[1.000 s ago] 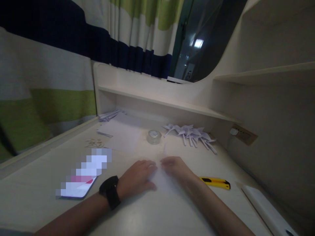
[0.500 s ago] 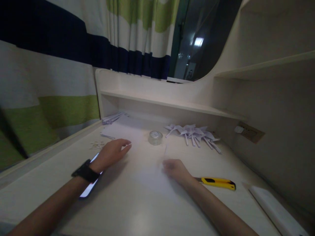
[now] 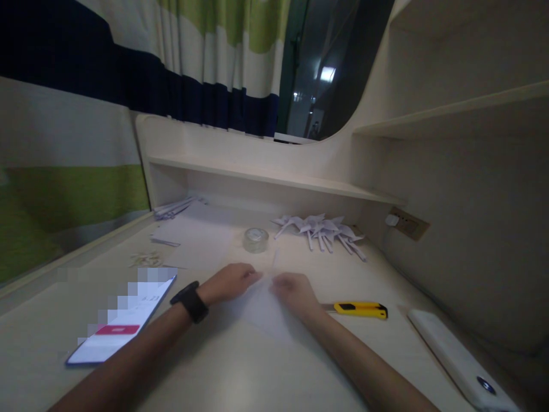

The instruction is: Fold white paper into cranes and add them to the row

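Note:
A sheet of white paper [image 3: 268,315] lies on the desk at the middle, its outline faint against the pale top. My left hand [image 3: 231,282], with a black watch on the wrist, pinches the sheet's upper edge. Close beside it, my right hand [image 3: 295,290] has its fingers closed on the same paper, near a pointed part that rises toward the tape roll. Just beyond the hands stands a roll of clear tape [image 3: 255,240]. A yellow utility knife [image 3: 360,309] rests to the right of my right hand, its blade end partly behind the wrist.
Folded paper pinwheels [image 3: 319,226] lie at the back right. Flat white sheets [image 3: 199,232] and rolled paper sticks [image 3: 175,207] are at the back left, near small pale pieces [image 3: 146,259]. A lit phone [image 3: 128,320] lies left; a white oblong device [image 3: 454,355] sits right.
My left hand has moved right, from beside the loose sheets to the paper, and now pinches it. My right hand stays on the paper. The view has turned slightly, uncovering the phone.

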`<state>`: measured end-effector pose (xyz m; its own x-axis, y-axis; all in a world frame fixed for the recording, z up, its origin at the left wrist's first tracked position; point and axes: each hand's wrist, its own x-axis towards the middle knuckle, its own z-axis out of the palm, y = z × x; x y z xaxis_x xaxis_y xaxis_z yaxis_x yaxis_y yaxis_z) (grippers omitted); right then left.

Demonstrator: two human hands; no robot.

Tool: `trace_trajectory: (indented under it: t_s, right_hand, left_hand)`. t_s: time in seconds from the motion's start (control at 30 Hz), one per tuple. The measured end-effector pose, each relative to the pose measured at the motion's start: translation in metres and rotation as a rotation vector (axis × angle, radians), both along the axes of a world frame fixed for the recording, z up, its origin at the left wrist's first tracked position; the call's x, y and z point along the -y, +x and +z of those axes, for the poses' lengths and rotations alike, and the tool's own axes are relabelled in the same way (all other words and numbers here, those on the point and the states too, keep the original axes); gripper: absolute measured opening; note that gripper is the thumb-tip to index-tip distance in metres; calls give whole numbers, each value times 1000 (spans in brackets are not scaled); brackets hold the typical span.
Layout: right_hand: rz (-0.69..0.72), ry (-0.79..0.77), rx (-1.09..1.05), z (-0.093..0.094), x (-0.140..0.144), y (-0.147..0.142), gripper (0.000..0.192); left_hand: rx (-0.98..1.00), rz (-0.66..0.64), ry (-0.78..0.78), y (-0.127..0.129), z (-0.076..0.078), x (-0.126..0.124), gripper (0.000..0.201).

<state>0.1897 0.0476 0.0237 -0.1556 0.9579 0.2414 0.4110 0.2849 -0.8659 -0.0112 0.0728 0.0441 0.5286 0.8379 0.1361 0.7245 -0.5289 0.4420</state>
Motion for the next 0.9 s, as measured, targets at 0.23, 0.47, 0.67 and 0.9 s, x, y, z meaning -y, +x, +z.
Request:
trace_trajectory:
  t_s: [0.23,0.47,0.67,0.9]
  right_hand:
    - [-17,-7,-54,5,6,-6,6]
    - [48,119,-93,12,13,-4,6]
    - [89,156,-152,12,17,-4,6]
    - [30,106,-101,10,14,-6,5]
  left_hand:
    - [59,13,-8,-14,-10,-5,41]
    - [188,87,-65,-15,-4,3,57]
    - [388,143,-414,-20,-9,1,68]
    - [482,84,-479,-21,-9,1,68]
